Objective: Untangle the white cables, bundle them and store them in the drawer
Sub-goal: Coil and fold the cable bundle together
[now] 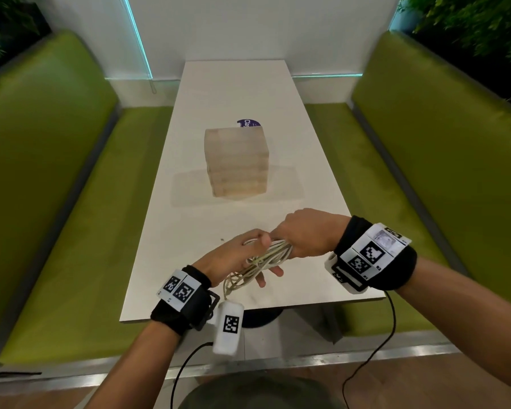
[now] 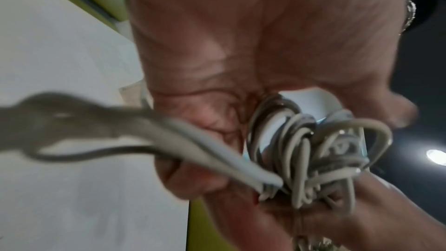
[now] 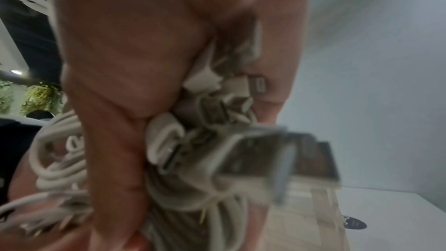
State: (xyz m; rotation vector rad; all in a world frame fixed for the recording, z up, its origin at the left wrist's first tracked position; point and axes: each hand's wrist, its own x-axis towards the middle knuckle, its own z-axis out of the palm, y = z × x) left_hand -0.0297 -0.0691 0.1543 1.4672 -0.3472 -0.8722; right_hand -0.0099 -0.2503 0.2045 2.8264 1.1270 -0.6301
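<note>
Both hands, left hand (image 1: 233, 255) and right hand (image 1: 304, 234), clamp the coiled white cables (image 1: 266, 256) above the white table (image 1: 248, 93) (likely keeping loops gathered for bundling).

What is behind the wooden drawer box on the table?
Behind the wooden drawer box a dark blue round sticker with white lettering peeks out on the white table. Most of it is hidden by the box.

The head view looks forward and down along the tabletop (image 1: 248, 93), the hands low in frame. Each wrist view sits very close beneath its palm, blurred, facing along the fingers (image 2: 337, 102). All three share the white cables (image 1: 266, 258).
</note>
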